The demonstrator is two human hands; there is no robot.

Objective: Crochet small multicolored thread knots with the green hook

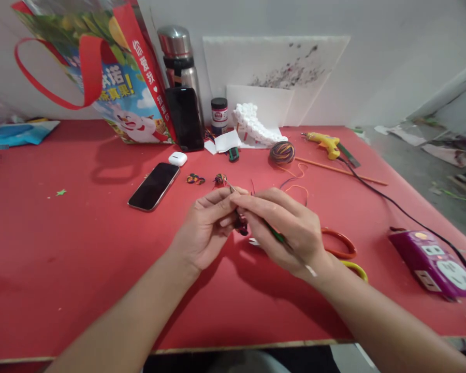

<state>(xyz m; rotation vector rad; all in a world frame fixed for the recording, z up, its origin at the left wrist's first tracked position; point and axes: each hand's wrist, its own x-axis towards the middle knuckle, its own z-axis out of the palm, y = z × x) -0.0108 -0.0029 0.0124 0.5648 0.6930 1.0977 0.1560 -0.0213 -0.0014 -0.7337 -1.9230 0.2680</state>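
Note:
My left hand (207, 225) and my right hand (285, 228) meet above the middle of the red table (62, 248). Both are pinched together on a small dark multicoloured cord piece (241, 226). A thin green stick (276, 235) runs through my right hand's fingers. A loose strand of the cord (295, 181) trails back toward a ball of multicoloured cord (282, 152) behind my hands. Two small knotted cord pieces (195, 179) (219, 180) lie just beyond my left hand.
A black phone (154, 186) and white earbud case (177, 158) lie left of my hands. Scissors with orange and yellow handles (344, 251) sit under my right wrist. At right are a purple power strip (437, 264), a yellow glue gun (326, 143) and a thin wooden stick (341, 171). A printed bag (112, 77), steel flask (178, 57) and foam pieces (254, 124) stand at the back.

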